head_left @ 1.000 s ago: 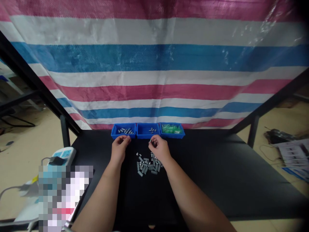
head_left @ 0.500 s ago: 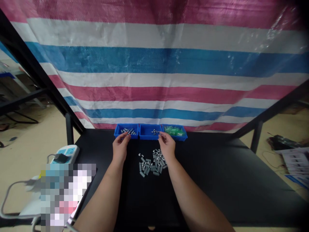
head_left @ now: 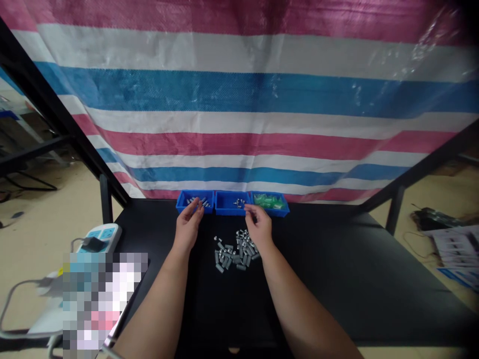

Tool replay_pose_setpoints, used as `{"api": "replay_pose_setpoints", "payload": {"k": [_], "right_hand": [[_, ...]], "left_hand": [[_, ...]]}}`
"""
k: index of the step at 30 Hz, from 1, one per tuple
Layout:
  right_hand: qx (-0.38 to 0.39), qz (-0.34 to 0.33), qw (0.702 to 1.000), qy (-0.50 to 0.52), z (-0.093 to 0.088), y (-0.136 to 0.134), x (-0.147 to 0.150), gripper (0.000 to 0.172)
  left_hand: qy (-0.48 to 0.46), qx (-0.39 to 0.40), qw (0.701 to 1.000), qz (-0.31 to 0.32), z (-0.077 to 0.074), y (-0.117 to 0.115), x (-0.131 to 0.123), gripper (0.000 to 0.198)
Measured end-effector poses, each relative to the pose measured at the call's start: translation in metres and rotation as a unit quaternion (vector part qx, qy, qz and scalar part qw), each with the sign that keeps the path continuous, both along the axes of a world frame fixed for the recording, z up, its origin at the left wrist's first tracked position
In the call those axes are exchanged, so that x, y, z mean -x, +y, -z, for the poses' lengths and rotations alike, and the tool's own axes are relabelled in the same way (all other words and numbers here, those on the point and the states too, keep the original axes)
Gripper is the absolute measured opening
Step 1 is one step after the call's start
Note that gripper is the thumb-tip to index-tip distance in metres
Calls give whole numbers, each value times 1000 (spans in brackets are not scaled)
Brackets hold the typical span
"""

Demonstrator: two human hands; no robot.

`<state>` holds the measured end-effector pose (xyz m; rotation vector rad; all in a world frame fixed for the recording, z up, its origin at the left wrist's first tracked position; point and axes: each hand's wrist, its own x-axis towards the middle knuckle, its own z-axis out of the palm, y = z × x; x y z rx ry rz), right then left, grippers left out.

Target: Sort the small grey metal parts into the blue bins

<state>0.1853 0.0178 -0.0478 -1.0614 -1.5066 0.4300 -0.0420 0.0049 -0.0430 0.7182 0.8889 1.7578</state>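
Note:
Three blue plastic trays stand side by side along the far edge of the black table. The left tray (head_left: pixel 183 203) holds several small grey metal parts, the middle tray (head_left: pixel 224 204) a few small screws, and the right tray (head_left: pixel 270 204) green pieces. My left hand (head_left: pixel 188 228) is at the left tray's front rim, its fingertips at the rim. My right hand (head_left: pixel 259 226) reaches the front of the middle and right trays. Anything small between its fingertips is hidden. Below the trays lies a loose pile of grey metal cylinders (head_left: pixel 234 254).
The black table (head_left: pixel 337 259) spreads wide on both sides, with dark legs and frame bars. A striped plastic tarp (head_left: pixel 239 99) hangs behind it. A power strip (head_left: pixel 98 237) sits at the near left corner, beside a pixelated patch. Papers (head_left: pixel 454 254) lie on the floor at right.
My right hand has moved up and right, from beside the pile to the trays' front edge. My left hand's fingers have opened slightly. The view has shifted a little.

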Motion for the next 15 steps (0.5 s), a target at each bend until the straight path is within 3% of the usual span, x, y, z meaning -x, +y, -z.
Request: {"api": "replay_pose_setpoints", "payload": {"k": [4, 7, 9, 11, 13, 15], "right_hand": [[4, -11, 999, -53, -6, -6, -7, 16], [6, -37, 995, -97, -10, -10, -13, 16], [12, -62, 989, -133, -12, -12, -16, 16], [19, -100, 979, -177, -14, -15, -16, 15], [30, -146, 964, -222, -16, -18, -13, 15], [44, -187, 945, -265, -18, -22, -8, 13]], "left_hand": [[76, -16, 996, 41, 1, -3, 2, 48], [242, -21, 967, 72, -3, -10, 9, 31], [384, -43, 914, 128, -8, -18, 14, 19], [504, -67, 837, 201, -15, -26, 17, 16], [580, -78, 774, 244, -18, -33, 17, 21], [626, -79, 733, 255, -17, -35, 15, 27]]}}
